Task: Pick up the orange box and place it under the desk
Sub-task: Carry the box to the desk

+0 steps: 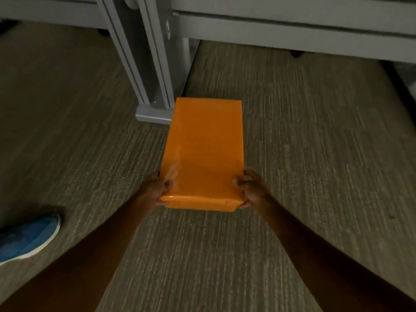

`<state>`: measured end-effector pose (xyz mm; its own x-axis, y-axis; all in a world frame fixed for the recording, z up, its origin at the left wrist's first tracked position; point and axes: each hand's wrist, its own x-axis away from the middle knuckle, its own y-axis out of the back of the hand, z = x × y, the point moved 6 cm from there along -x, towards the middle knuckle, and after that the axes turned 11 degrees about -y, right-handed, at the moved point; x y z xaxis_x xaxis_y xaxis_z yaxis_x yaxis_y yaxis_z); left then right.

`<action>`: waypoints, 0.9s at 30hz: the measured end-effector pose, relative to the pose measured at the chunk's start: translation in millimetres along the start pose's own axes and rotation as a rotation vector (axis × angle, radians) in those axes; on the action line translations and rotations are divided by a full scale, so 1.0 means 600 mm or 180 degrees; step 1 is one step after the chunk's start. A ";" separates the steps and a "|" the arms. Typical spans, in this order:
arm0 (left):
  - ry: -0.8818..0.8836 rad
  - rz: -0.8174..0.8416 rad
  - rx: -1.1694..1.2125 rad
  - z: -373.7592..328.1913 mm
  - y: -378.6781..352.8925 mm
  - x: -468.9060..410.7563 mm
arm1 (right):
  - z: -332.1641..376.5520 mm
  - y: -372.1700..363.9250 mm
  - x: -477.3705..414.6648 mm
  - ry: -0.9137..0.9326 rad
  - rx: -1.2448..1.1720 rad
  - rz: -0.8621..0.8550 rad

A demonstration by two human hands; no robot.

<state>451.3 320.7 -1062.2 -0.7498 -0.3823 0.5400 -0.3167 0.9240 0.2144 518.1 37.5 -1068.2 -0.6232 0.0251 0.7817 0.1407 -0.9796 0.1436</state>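
A long orange box (204, 149) is in the middle of the head view, its long side pointing away from me over the carpet. My left hand (155, 190) grips its near left corner and my right hand (253, 188) grips its near right corner, thumbs on top. The box's far end lies just right of the grey desk leg (155, 70). The desk's underside edge (292, 30) runs across the top right, with dark space beneath it. Whether the box rests on the floor or hangs above it cannot be told.
Grey-brown striped carpet (315, 154) covers the floor. The desk leg's foot plate (153, 113) sits left of the box's far end. A blue shoe (27, 237) is at the lower left. A dark caster (297, 52) shows under the right desk.
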 end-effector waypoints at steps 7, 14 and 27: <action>-0.0203 0.0058 0.0054 0.009 0.003 -0.093 | 0.009 -0.039 -0.079 0.0085 0.0037 0.0020; -0.0434 0.0137 -0.0012 -0.007 0.014 -0.134 | 0.041 -0.053 -0.096 0.0466 0.0383 -0.0038; -0.2699 -0.0175 -0.2529 0.008 0.025 -0.095 | -0.021 -0.094 -0.033 0.2315 0.2740 -0.0915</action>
<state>486.4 356.2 -1093.6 -0.9898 -0.0288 -0.1392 -0.1328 0.5372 0.8330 512.9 89.6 -1099.4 -0.9723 -0.1698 0.1606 0.2246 -0.4899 0.8423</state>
